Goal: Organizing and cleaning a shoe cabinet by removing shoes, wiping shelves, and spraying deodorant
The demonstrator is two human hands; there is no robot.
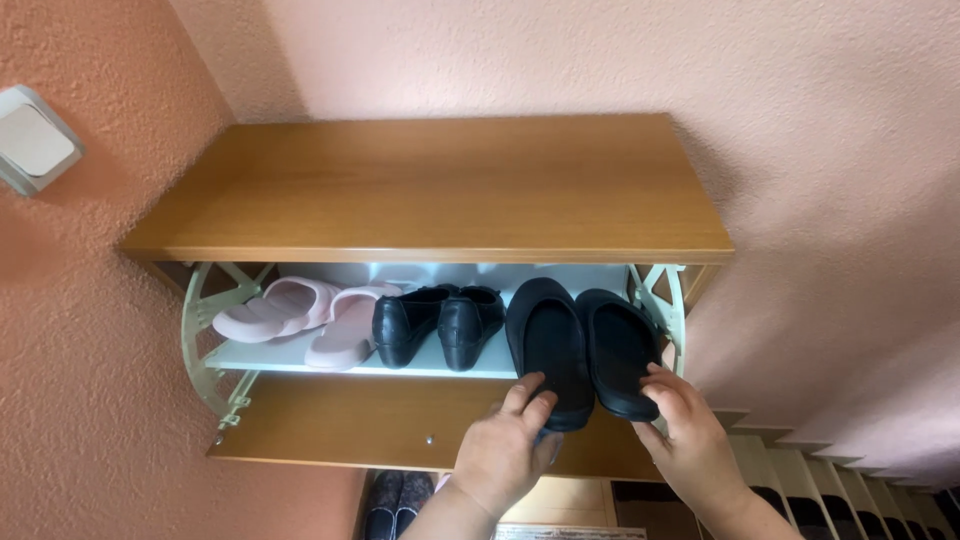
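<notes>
Both hands on black flats in rack: L hand (505, 445) grips left flat (550, 350), R hand (690, 430) grips right flat (620, 350); pink slippers (300, 315) further left.

Dark shoes (398, 505) below, cut by edge

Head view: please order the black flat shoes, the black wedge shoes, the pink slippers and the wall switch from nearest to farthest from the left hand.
From the left hand:
1. Black flat shoes, touched, right end of tray.
2. Black wedge shoes, middle.
3. Pink slippers, left end.
4. Wall switch, upper left wall.
</notes>
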